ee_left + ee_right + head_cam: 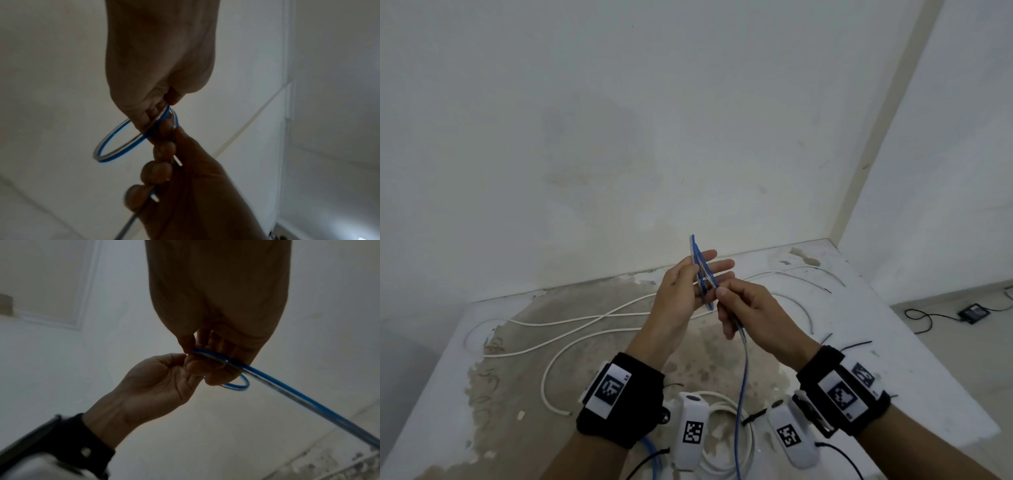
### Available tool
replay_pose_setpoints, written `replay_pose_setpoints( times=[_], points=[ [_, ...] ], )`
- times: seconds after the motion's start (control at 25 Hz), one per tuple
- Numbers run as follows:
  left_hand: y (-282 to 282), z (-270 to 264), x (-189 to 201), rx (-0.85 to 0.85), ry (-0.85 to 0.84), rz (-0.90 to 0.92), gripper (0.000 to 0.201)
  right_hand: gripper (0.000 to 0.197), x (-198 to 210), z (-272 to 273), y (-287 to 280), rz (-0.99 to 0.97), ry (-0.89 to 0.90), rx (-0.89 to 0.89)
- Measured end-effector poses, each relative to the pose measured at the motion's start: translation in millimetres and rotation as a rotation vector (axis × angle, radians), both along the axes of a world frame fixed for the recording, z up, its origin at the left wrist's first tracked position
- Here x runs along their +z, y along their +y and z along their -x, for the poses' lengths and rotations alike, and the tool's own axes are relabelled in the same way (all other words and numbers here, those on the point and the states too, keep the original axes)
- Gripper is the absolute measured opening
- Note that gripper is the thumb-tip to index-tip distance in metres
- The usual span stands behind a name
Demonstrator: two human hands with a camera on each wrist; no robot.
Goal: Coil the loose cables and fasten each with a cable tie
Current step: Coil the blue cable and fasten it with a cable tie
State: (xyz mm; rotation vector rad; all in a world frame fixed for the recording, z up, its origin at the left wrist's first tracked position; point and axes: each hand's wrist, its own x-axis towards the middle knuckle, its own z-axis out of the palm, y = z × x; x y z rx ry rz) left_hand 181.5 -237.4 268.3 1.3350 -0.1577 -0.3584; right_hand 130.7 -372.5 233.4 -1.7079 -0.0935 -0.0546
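Note:
A thin blue cable (742,377) rises from the table's near edge to my hands, held up above the table (893,342). My left hand (685,284) pinches a small coil of it (700,267) between thumb and outstretched fingers. In the left wrist view the blue cable's loop (115,142) hangs out from the left hand (156,73). My right hand (743,308) grips the cable just below the coil with curled fingers (164,149). In the right wrist view the blue cable (277,386) passes under the right hand (216,313) and meets the left hand (156,382).
A long white cable (585,322) sprawls loose across the worn tabletop. A coiled white cable (726,407) with a black tie lies near the front edge. Loose black cable ties (856,343) lie at the right. A black device (974,312) sits on the floor.

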Motion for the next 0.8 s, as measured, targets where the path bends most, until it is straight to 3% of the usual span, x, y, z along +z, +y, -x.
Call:
replay_pose_setpoints(
  times=[0.08,0.24,0.36,0.6,0.72,0.8],
  points=[
    [-1,0,2,0.012,0.082,0.089,0.039,0.025,2,0,1,0.043,-0.009,0.036],
    [1,1,8,0.035,0.083,0.127,0.033,0.031,1,2,4,0.139,-0.001,0.093],
    [6,-1,16,0.023,0.183,0.197,0.028,0.033,-7,5,2,0.224,0.034,0.223],
    [39,-9,41,-0.236,0.301,0.215,0.028,0.031,-40,5,-33,0.385,0.26,0.588],
    [50,-5,49,-0.322,0.321,0.2,0.019,0.031,-56,6,-56,0.755,0.315,0.649],
    [50,0,47,-0.307,0.3,0.198,0.03,0.038,-58,3,-66,1.124,0.301,0.552]
  ],
)
